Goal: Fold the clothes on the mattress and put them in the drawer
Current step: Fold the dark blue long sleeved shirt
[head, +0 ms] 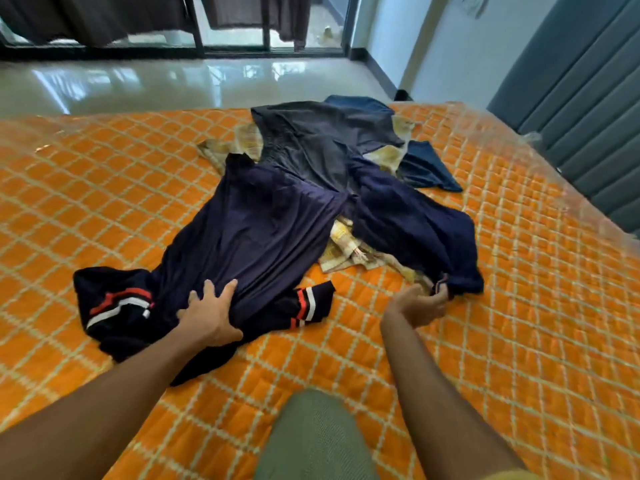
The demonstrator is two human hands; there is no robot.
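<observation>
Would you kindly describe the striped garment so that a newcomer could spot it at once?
Start at the orange quilted mattress and find the heap of dark clothes in its middle. The striped garment lies at the near left end, beside the left hand. Only it carries red and white bands.

A home bedroom: an orange quilted mattress (519, 271) strewn with clothes (270, 216) fills the view. Beyond it lie a glossy tiled floor (173, 84) and sliding glass doors (239, 32) hung with dark curtains (90, 15), and a grey padded wall panel (588, 98) stands to one side.

Hands (207, 315) on navy garment (263, 230)
</observation>
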